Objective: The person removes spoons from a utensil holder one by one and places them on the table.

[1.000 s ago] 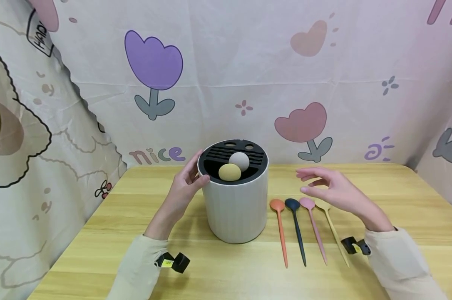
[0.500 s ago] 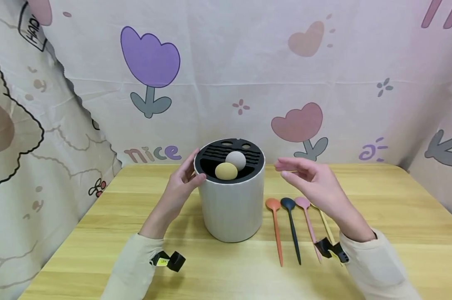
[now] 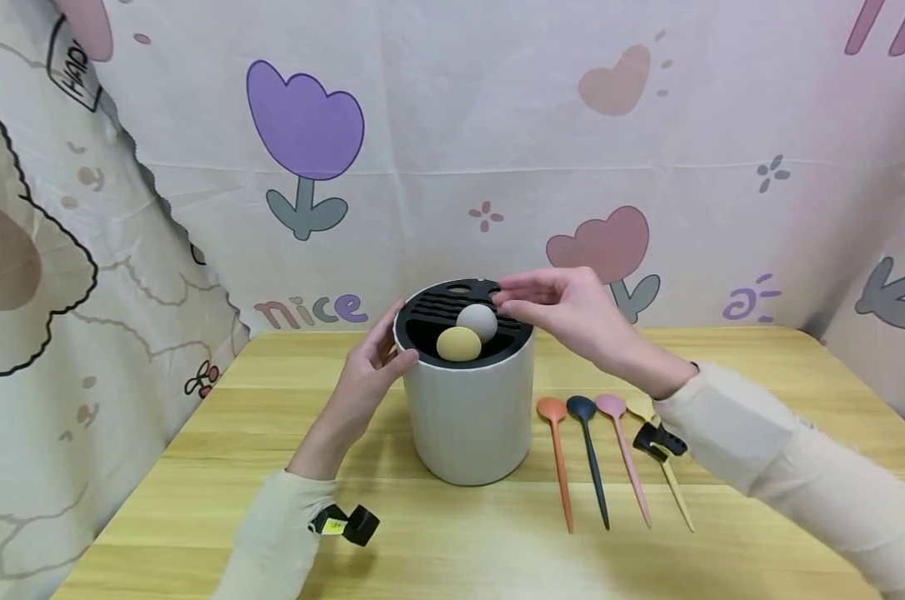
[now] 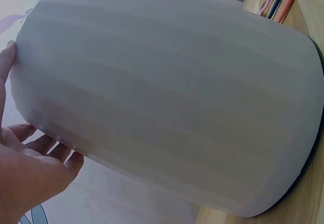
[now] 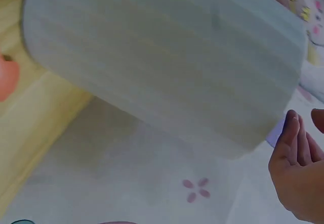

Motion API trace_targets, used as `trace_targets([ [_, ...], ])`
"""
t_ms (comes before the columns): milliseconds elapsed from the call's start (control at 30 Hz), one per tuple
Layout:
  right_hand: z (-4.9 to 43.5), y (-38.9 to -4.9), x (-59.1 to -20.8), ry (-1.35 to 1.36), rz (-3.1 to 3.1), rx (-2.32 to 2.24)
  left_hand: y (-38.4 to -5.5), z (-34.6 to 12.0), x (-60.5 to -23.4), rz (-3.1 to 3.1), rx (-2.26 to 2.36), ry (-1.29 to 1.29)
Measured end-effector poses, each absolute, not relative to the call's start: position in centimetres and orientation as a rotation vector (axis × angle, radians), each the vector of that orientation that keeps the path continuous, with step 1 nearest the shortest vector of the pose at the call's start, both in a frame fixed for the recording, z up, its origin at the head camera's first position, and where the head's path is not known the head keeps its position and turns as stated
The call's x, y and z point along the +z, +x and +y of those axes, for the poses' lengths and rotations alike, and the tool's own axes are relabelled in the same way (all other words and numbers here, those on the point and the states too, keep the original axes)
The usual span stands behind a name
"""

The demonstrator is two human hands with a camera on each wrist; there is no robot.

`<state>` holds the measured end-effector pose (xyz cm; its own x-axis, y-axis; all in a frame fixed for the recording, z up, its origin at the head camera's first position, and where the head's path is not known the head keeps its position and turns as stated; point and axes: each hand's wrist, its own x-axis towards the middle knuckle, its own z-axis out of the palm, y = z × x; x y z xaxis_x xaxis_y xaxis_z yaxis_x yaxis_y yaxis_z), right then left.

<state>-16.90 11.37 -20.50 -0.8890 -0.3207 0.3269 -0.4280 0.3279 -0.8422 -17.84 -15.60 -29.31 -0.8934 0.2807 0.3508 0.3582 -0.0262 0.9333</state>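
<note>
A white ribbed utensil holder point(image 3: 467, 425) with a black slotted lid point(image 3: 430, 304) stands upright on the table. Around its left rim my left hand point(image 3: 362, 371) grips, thumb at the front and fingers behind. A yellow rounded piece point(image 3: 458, 343) and a grey rounded piece point(image 3: 478, 319), both smooth, sit in the lid's large front opening. My right hand point(image 3: 572, 312) hovers over the lid's right side, fingertips by a round hole and near the grey piece. In the right wrist view a gap shows between its thumb and fingers, with nothing held.
Right of the holder lie an orange spoon point(image 3: 552, 410), a dark blue spoon point(image 3: 582, 407), a pink spoon point(image 3: 611, 406) and a pale yellow spoon point(image 3: 677, 496) in a row. The right forearm passes over the yellow one. A patterned cloth point(image 3: 437, 108) hangs behind the table point(image 3: 272, 400).
My right hand has moved left and up, from above the spoons to over the holder's lid. The left hand keeps its grip on the rim, and the holder stays put.
</note>
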Motion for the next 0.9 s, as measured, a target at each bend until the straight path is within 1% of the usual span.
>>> trace_targets([
  [167,10.5,-17.6,-20.0,0.655,-2.618,1.577,-17.8,-15.6,-29.2,-2.149,-2.097,-0.705],
  [367,9.9,-17.9,-20.0,0.671,-2.689,1.450,-17.8,-15.6,-29.2,-2.139,-2.104,-0.714],
  [700,10.0,-17.8,-20.0,0.651,-2.731,1.475,-17.7,-15.5,-29.3,-2.170,-2.090,-0.696],
  [900,9.8,-17.7,-20.2,0.730,-2.701,1.435,-17.7,-15.5,-29.2,-2.171,-2.083,-0.700],
])
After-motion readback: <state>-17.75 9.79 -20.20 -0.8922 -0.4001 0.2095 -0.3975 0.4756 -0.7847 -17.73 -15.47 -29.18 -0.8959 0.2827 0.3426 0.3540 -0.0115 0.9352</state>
